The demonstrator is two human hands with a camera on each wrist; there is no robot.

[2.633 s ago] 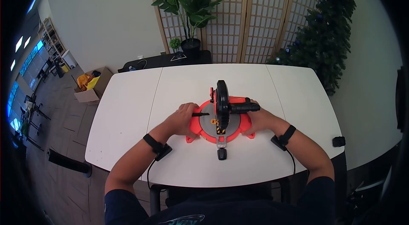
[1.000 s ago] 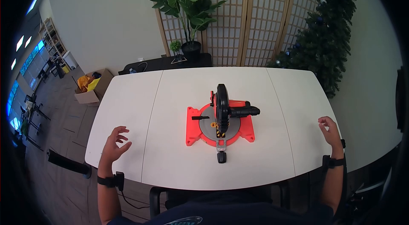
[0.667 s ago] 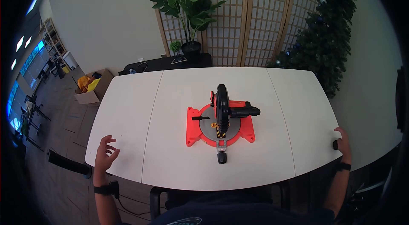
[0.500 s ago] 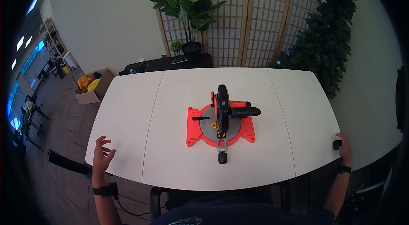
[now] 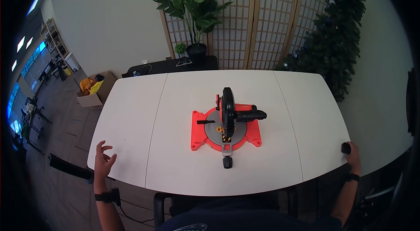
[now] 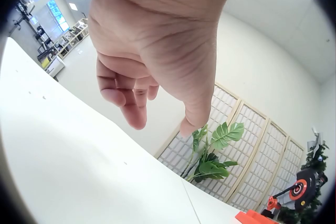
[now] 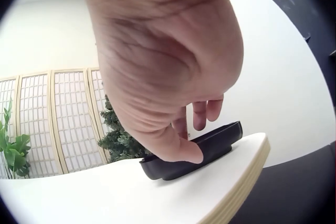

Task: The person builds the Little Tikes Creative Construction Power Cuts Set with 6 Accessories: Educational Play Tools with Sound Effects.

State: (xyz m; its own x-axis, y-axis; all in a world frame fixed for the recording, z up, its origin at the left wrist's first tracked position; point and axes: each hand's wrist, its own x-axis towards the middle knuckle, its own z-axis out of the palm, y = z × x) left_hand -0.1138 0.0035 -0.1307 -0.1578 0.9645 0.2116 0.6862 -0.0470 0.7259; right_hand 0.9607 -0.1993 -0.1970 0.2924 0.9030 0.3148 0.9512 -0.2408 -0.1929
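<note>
A red and black miter saw with a round grey turntable stands upright mid-table, with neither hand on it. Over the table's left edge, the left hand is raised with relaxed, slightly bent fingers; in the left wrist view this hand holds nothing. At the right edge, the right hand reaches a small black object. Seen from the right wrist, the right hand has its thumb on the near side of the long black object and its fingers at the far side, partly hidden.
The white table has a black chair at its front edge. An open cardboard box is on the floor at the left. Behind are a potted plant, a folding screen and a decorated tree.
Both hands have let go of the saw's base and moved outward to opposite table ends. The right hand has gripped the black object. The saw is nearly where it was.
</note>
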